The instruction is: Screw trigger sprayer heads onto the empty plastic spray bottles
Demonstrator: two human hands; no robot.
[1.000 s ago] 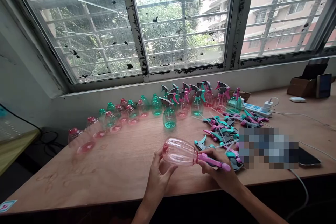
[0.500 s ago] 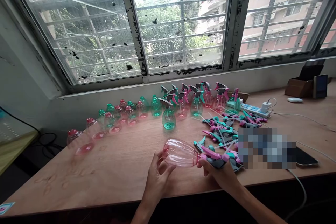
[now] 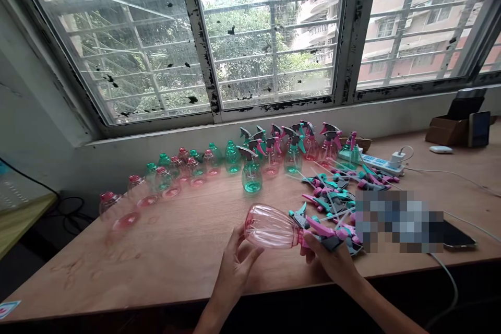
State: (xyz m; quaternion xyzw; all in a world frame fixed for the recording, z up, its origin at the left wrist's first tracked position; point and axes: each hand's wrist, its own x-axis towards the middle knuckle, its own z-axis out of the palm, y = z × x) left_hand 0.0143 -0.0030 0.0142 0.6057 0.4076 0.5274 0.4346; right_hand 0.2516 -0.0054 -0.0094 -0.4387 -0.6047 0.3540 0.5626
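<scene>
A clear pink spray bottle (image 3: 271, 227) lies sideways in the air above the table's near edge, its neck toward the right. My left hand (image 3: 237, 265) grips its rounded base between thumb and fingers. At the neck, my right hand (image 3: 332, 262) is closed around the collar of a pink and grey trigger sprayer head (image 3: 321, 227). The head meets the bottle's mouth; whether it is screwed tight I cannot tell. Just beyond the right hand lies a pile of loose trigger sprayer heads (image 3: 336, 201) in teal, pink and grey, with thin tubes.
Several headless pink and green bottles (image 3: 168, 180) stand at the back left of the wooden table (image 3: 164, 261). Bottles with sprayer heads, including a green one (image 3: 251, 177), stand back centre. A power strip (image 3: 381, 163), cables and a phone (image 3: 457, 234) are on the right.
The bottle and sprayer head have shifted slightly to the right with both hands. Both hands keep their grip.
</scene>
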